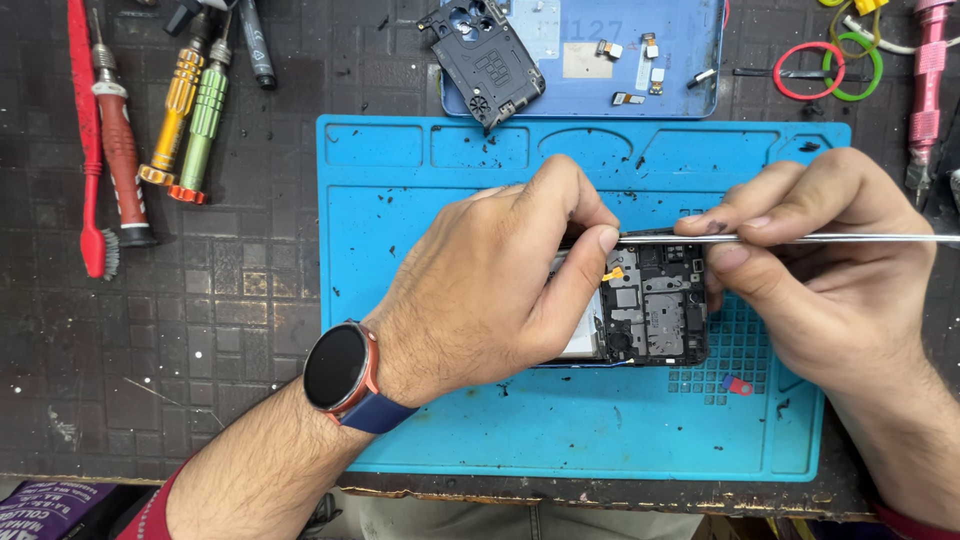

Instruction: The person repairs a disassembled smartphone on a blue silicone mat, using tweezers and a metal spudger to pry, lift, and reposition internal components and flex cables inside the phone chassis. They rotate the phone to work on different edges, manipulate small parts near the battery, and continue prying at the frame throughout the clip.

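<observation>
The opened phone (650, 310) lies on the blue mat (450, 420), under both hands. Left hand (490, 280) fingers press down on it; right hand (820, 260) fingers pinch metal tweezers (800, 238) just above. Screwdrivers (190, 110) lie far left on the table (200, 330).

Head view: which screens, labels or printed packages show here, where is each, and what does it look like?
Smartwatch: on the left wrist, round dark blank screen, reddish rim, blue strap.
Phone back cover: top centre, blue rounded rectangle, pale sticker inside.
Purple printed package: bottom left corner, mostly cut off.
Opened phone: under both hands, no screen showing.
</observation>
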### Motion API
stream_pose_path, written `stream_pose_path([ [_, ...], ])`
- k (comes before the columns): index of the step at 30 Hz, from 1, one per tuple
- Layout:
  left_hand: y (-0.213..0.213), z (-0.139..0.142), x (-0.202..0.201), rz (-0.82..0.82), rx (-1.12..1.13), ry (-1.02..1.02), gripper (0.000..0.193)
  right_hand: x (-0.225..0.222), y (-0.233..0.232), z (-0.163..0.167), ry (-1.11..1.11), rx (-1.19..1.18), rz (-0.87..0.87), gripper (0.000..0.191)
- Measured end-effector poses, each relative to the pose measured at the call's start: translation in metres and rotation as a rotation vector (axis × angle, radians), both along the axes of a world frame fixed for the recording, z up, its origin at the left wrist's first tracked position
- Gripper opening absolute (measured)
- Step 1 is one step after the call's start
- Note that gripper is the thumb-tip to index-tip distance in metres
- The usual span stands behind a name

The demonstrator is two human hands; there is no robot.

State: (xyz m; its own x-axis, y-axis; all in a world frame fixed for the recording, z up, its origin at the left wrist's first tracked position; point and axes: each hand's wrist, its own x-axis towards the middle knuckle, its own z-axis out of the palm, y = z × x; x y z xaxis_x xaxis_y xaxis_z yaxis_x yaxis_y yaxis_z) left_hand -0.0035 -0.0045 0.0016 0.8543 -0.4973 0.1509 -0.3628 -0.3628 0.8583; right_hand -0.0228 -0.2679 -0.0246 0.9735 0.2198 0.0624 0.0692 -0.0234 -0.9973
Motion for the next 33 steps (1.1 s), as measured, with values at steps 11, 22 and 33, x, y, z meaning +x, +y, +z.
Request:
stream_pose_path([
  [11,0.0,0.001,-0.001,0.026,0.034,0.05,0.011,0.011,-0.005,-0.001,0.073,0.096,0.138,0.016],
  [22,-0.001,-0.002,-0.003,0.034,0.009,-0.029,0.013,0.008,-0.009,-0.004,0.137,0.086,0.123,0.017],
  [33,-0.005,-0.003,-0.003,0.016,0.004,-0.05,0.016,0.01,-0.018,-0.008,0.248,0.33,0.225,0.014],
])
